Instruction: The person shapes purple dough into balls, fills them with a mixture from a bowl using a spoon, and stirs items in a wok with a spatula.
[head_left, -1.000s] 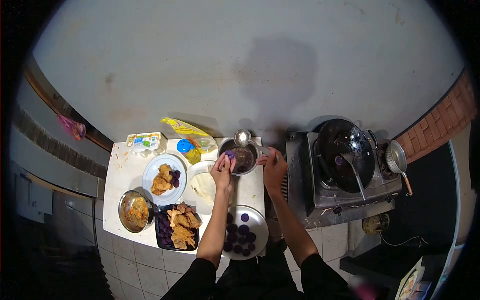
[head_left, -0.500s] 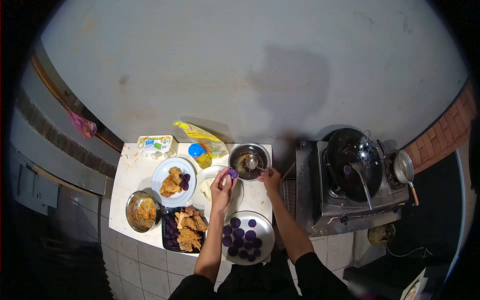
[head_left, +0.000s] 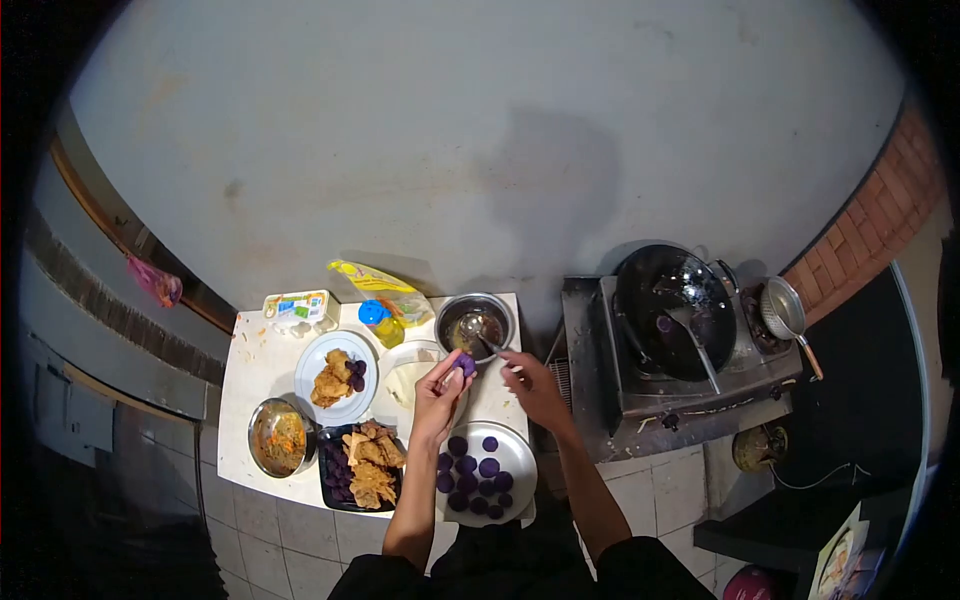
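In my left hand (head_left: 437, 400) a purple ball (head_left: 464, 364) is pinched between the fingers, beside the steel bowl (head_left: 508, 322). My right hand (head_left: 534, 387) is at the bowl's lower right, with its fingers at the handle of a spoon (head_left: 480, 338) that dips into the dark liquid. Several purple balls (head_left: 488, 467) lie on a white plate (head_left: 522, 440) below my hands. Partly behind my left hand is a pale plate with white dough (head_left: 402, 381).
Fried food fills a black tray (head_left: 373, 470) and part of a blue-white plate (head_left: 315, 358). A bowl of orange mixture (head_left: 280, 440) stands at the left. A blue-capped bottle (head_left: 380, 322) stands behind. On the stove at the right are a wok (head_left: 660, 290) and a strainer (head_left: 783, 308).
The whole view has shifted, with the table and stove now farther left. My right hand has turned and its fingers have come closer to the purple ball, which stays in my left hand.
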